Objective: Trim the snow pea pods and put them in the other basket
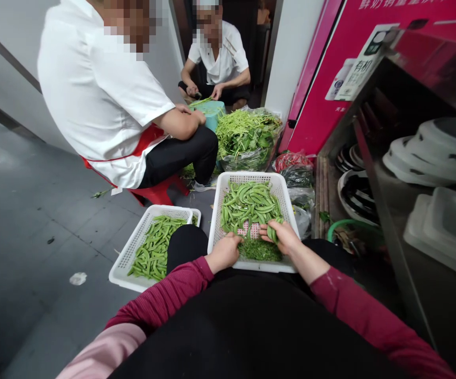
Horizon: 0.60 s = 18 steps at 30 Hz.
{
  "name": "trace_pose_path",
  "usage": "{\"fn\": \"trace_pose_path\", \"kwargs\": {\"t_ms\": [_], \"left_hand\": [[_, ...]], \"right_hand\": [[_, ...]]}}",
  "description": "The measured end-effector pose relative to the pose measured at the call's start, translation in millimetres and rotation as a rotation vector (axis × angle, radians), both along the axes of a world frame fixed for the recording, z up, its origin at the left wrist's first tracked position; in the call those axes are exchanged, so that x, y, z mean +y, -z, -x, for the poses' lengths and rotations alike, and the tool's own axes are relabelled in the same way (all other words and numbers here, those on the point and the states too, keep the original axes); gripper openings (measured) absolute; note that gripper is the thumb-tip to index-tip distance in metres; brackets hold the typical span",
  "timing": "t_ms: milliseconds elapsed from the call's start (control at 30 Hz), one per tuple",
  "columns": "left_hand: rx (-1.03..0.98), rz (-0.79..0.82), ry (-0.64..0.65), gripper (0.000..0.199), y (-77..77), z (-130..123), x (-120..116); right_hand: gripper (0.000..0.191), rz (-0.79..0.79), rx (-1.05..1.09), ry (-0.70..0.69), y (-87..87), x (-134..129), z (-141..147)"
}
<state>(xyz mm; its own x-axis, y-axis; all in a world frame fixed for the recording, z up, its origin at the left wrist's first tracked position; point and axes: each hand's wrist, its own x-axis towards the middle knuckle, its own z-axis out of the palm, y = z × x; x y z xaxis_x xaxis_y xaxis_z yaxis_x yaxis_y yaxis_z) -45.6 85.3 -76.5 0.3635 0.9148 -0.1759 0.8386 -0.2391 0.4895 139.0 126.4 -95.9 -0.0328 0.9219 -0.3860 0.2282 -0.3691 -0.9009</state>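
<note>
A white perforated basket (214,216) rests at my lap. Green pea pods (251,202) fill its far part, and a heap of thin green trimmings (260,250) lies at its near end. Over the near left part of the basket, my left hand (224,251) is closed in a pinch; what its fingertips hold is too small to name. My right hand (285,236), palm turned up over the right side, has its fingers curled round several pea pods (274,230).
Left of my knee a second white basket (123,266) holds more pods. Ahead, a person in white sits on a red stool (156,193); another squats behind a blue-green bucket (213,120). Bagged greens (245,137) stand between. A metal shelf (401,221) with white dishes borders the right.
</note>
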Motion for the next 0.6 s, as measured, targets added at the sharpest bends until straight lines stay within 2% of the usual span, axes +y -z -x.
{"fn": "trace_pose_path", "kwargs": {"t_ms": [67, 100, 233, 333, 400, 500, 600], "left_hand": [[0.071, -0.029, 0.056, 0.041, 5.5, 2, 1], [0.095, -0.039, 0.067, 0.042, 6.8, 2, 1], [0.169, 0.029, 0.052, 0.022, 5.9, -4, 1], [0.178, 0.077, 0.044, 0.019, 4.1, -4, 1], [0.169, 0.092, 0.022, 0.019, 3.6, -2, 1], [0.097, 0.101, -0.037, 0.019, 3.1, -1, 4], [-0.063, 0.078, -0.031, 0.021, 1.2, -7, 7]], "right_hand": [[0.010, 0.047, -0.109, -0.044, 8.3, 18, 0], [0.011, 0.049, -0.158, -0.064, 13.2, 25, 3], [0.025, 0.016, -0.313, -0.124, 35.4, 40, 30], [0.023, -0.009, -0.359, -0.162, 44.1, 43, 43], [0.020, -0.006, -0.353, -0.183, 41.3, 42, 41], [0.015, 0.029, -0.297, -0.209, 25.5, 35, 22], [0.022, 0.164, -0.022, -0.206, 2.9, 21, 0]]}}
